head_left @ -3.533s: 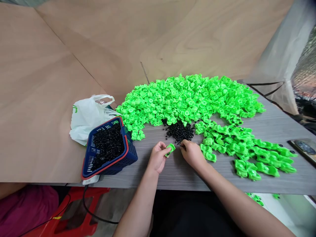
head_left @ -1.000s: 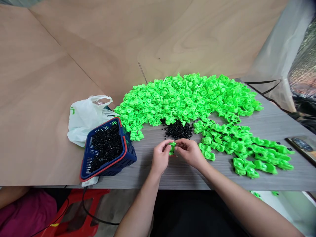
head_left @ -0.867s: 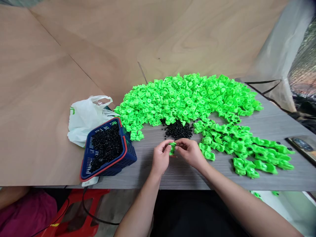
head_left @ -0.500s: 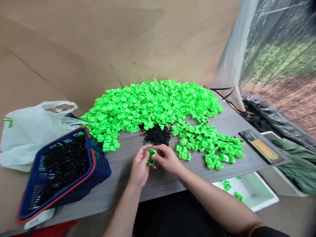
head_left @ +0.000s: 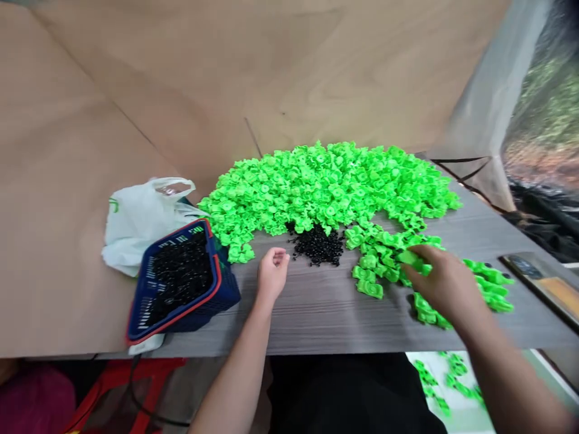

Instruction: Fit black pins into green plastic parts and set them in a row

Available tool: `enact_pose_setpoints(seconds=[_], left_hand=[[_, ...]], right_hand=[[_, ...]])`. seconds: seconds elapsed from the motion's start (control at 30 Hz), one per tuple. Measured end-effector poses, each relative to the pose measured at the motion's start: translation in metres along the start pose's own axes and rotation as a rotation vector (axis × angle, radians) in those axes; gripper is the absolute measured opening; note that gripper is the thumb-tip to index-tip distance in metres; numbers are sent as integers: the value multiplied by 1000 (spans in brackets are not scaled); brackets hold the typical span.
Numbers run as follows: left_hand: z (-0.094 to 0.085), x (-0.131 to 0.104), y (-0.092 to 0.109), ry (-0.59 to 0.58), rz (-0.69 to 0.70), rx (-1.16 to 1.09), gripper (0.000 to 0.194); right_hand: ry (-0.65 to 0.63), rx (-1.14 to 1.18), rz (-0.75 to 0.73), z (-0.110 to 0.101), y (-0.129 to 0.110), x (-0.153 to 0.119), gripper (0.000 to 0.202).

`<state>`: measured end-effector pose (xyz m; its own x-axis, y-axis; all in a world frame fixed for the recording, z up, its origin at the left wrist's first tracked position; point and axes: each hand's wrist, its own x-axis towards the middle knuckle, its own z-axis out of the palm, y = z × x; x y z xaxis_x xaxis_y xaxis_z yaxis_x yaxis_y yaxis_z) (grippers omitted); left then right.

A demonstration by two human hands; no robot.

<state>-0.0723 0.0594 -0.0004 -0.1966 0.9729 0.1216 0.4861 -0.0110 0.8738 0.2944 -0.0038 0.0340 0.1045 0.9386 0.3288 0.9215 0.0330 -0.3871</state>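
My left hand is over the table just left of a heap of small black plastic pieces. Its fingers are curled together, and whatever they may hold is hidden. Further right, my right hand reaches over a group of bright green plastic parts laid out on the tabletop. Between its thumb and fingers is a green plastic part, slightly blurred. Behind both hands lies a large mound of similar green parts.
A blue basket of black pieces stands at left beside a white plastic bag. A flat device with a yellowish panel lies at the right edge. Below the table are a white bin with green parts and a red stool.
The hands have parted: the right went right to the green parts, while the left stayed by the black heap. The green part they held together is gone from between them. The view has shifted.
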Motion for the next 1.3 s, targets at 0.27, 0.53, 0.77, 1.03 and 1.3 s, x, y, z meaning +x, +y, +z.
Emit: enact_pose_setpoints(seconds=[0.27,0.53,0.77,1.03,1.3], left_hand=[[-23,45,-12,233,184,781,41],[7,73,-16,44,249,872,53],[11,76,-18,103,243,880,36],[4,70,-22,99,172,854,15],[-14,46,-30,65,174,791,21]], right_hand=[[-45,-262,-171,30,40,5,35],[-2,-190,-112,31,35,6,39],[229,148,-58,24,-6,-14,20],[-320,307,-252,88,-111,-15,27],[-410,95,-250,121,-148,7,13]])
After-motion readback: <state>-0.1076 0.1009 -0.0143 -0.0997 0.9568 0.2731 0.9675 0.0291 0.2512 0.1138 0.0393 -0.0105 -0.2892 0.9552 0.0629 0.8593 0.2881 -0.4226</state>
